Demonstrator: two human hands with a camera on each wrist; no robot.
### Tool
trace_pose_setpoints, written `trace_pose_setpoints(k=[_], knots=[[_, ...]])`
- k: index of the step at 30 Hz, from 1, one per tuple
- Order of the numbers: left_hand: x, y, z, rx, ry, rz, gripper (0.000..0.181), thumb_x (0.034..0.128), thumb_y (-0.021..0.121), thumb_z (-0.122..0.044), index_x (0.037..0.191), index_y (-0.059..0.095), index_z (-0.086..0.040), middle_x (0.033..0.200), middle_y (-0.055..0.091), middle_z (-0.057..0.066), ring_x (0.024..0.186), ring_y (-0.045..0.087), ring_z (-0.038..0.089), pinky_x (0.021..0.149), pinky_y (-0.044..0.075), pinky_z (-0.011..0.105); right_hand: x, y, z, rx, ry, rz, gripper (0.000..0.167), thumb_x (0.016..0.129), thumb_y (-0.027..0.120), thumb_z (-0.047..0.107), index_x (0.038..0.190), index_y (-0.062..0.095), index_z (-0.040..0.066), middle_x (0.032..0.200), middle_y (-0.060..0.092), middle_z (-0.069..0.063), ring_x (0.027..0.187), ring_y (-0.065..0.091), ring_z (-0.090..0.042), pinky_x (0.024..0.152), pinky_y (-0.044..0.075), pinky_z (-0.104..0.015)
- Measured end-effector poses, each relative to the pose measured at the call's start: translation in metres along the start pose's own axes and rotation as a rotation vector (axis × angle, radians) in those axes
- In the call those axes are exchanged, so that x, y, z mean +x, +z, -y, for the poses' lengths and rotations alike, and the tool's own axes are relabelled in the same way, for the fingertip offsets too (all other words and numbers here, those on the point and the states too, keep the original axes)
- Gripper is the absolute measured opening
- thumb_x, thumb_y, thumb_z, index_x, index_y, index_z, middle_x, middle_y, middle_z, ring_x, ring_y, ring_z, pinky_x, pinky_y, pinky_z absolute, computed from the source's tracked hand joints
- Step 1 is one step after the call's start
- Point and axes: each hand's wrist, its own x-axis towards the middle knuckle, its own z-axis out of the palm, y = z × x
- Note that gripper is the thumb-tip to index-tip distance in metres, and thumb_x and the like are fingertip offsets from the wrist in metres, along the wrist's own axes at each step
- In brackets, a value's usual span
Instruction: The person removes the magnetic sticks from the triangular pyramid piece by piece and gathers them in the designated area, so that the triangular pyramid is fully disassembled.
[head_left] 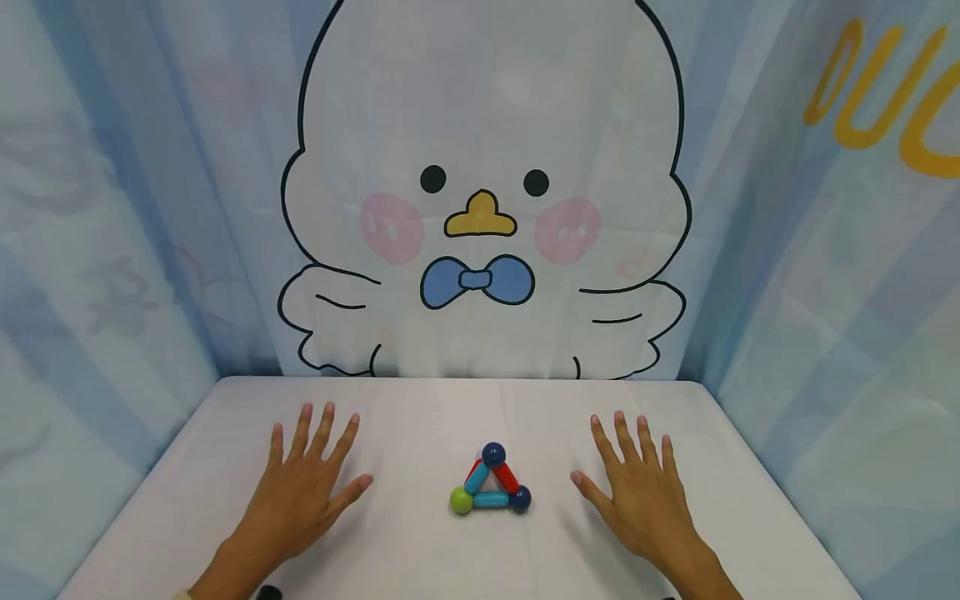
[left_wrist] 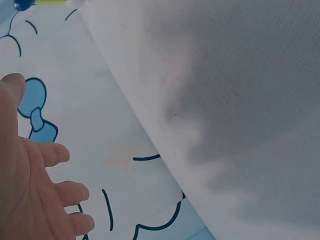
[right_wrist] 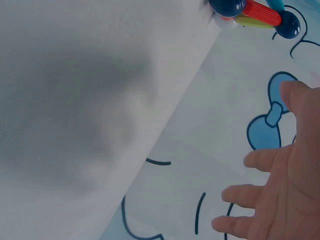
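A small triangular ball-and-rod toy structure [head_left: 491, 499] stands on the white table between the two hands. It has dark blue balls and a lime green ball, joined by light blue and red rods. In the right wrist view, a red rod [right_wrist: 262, 12] and a yellow-green rod show at the top edge. My left hand [head_left: 296, 492] is to the left of the structure, palm down with fingers spread, holding nothing. To the right, my right hand [head_left: 643, 496] is spread the same way and also holds nothing. Both cast shadows on the tabletop, and neither touches the structure.
The white table [head_left: 420, 417] ends at a back edge against a curtain [head_left: 480, 108] printed with a cartoon bird in a blue bow tie. Light blue patterned curtains hang on both sides. Dark objects show partly at the bottom edge, near each wrist.
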Motion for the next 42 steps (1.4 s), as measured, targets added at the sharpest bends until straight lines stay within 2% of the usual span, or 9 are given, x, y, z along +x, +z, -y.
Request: trace_pose_setpoints(k=[8, 11, 13, 16, 19, 23, 29, 37, 42], knots=[[0.000, -0.001, -0.001, -0.004, 0.006, 0.005, 0.080, 0.1039, 0.054, -0.063, 0.167, 0.035, -0.016, 0.175, 0.019, 0.024, 0.162, 0.013, 0.053, 0.122, 0.010, 0.079, 0.001, -0.002, 0.003, -0.004, -0.003, -0.009, 0.087, 0.099, 0.063, 0.063, 0.167, 0.035, 0.017, 0.171, 0.030, -0.025, 0.157, 0.022, -0.059, 0.124, 0.011, -0.077], [0.001, -0.002, -0.003, -0.016, 0.008, 0.012, 0.080, 0.1040, 0.055, -0.062, 0.166, 0.036, -0.016, 0.175, 0.020, 0.024, 0.162, 0.014, 0.053, 0.123, 0.011, 0.079, 0.001, -0.002, 0.005, -0.004, 0.004, -0.022, 0.087, 0.098, 0.065, 0.061, 0.166, 0.035, 0.015, 0.169, 0.036, -0.026, 0.154, 0.030, -0.058, 0.124, 0.015, -0.077], [0.002, -0.003, -0.006, -0.025, 0.014, 0.007, 0.079, 0.1042, 0.055, -0.062, 0.166, 0.038, -0.015, 0.174, 0.023, 0.024, 0.161, 0.017, 0.053, 0.123, 0.013, 0.078, 0.002, -0.001, 0.007, 0.018, 0.008, -0.050, 0.087, 0.098, 0.067, 0.059, 0.166, 0.037, 0.014, 0.165, 0.043, -0.026, 0.150, 0.039, -0.056, 0.122, 0.023, -0.076], [0.005, -0.005, -0.012, -0.047, 0.036, -0.016, 0.075, 0.1040, 0.059, -0.058, 0.163, 0.043, -0.014, 0.171, 0.032, 0.024, 0.159, 0.027, 0.051, 0.124, 0.019, 0.075, 0.004, 0.000, 0.010, 0.074, -0.001, -0.117, 0.084, 0.096, 0.073, 0.053, 0.163, 0.042, 0.013, 0.153, 0.057, -0.024, 0.137, 0.054, -0.049, 0.115, 0.039, -0.071], [0.010, -0.005, -0.020, -0.054, 0.063, -0.058, 0.072, 0.1007, 0.068, -0.053, 0.159, 0.050, -0.014, 0.164, 0.047, 0.022, 0.151, 0.043, 0.047, 0.122, 0.030, 0.071, 0.006, 0.002, 0.015, 0.147, -0.018, -0.183, 0.080, 0.093, 0.081, 0.046, 0.159, 0.050, 0.013, 0.136, 0.067, -0.019, 0.121, 0.062, -0.040, 0.104, 0.050, -0.062], [0.018, -0.005, -0.034, -0.090, 0.086, -0.124, 0.067, 0.0935, 0.081, -0.045, 0.150, 0.061, -0.015, 0.145, 0.066, 0.012, 0.133, 0.061, 0.036, 0.111, 0.047, 0.061, 0.009, 0.003, 0.024, 0.270, -0.020, -0.216, 0.071, 0.089, 0.087, 0.037, 0.150, 0.060, 0.013, 0.120, 0.073, -0.013, 0.109, 0.065, -0.031, 0.095, 0.056, -0.056], [0.030, -0.003, -0.053, -0.214, 0.116, -0.197, 0.057, 0.0871, 0.089, -0.036, 0.138, 0.070, -0.019, 0.123, 0.077, 0.000, 0.111, 0.066, 0.023, 0.098, 0.056, 0.046, 0.012, 0.006, 0.038, 0.423, -0.007, -0.214, 0.055, 0.086, 0.091, 0.029, 0.136, 0.072, 0.018, 0.108, 0.073, -0.002, 0.103, 0.066, -0.022, 0.091, 0.058, -0.049], [0.045, 0.005, -0.084, -0.400, 0.092, -0.136, 0.052, 0.0850, 0.091, -0.033, 0.133, 0.074, -0.024, 0.114, 0.078, -0.006, 0.106, 0.065, 0.014, 0.094, 0.059, 0.037, 0.015, 0.010, 0.057, 0.549, -0.038, -0.154, 0.042, 0.085, 0.091, 0.024, 0.124, 0.078, 0.020, 0.104, 0.075, 0.002, 0.098, 0.069, -0.018, 0.090, 0.061, -0.046], [0.053, 0.012, -0.100, -0.473, 0.116, -0.096, 0.050, 0.0870, 0.090, -0.030, 0.134, 0.073, -0.026, 0.111, 0.078, -0.007, 0.104, 0.066, 0.012, 0.091, 0.060, 0.035, 0.018, 0.014, 0.068, 0.603, -0.032, -0.102, 0.034, 0.086, 0.090, 0.022, 0.119, 0.079, 0.021, 0.103, 0.076, 0.004, 0.097, 0.070, -0.017, 0.088, 0.062, -0.044]])
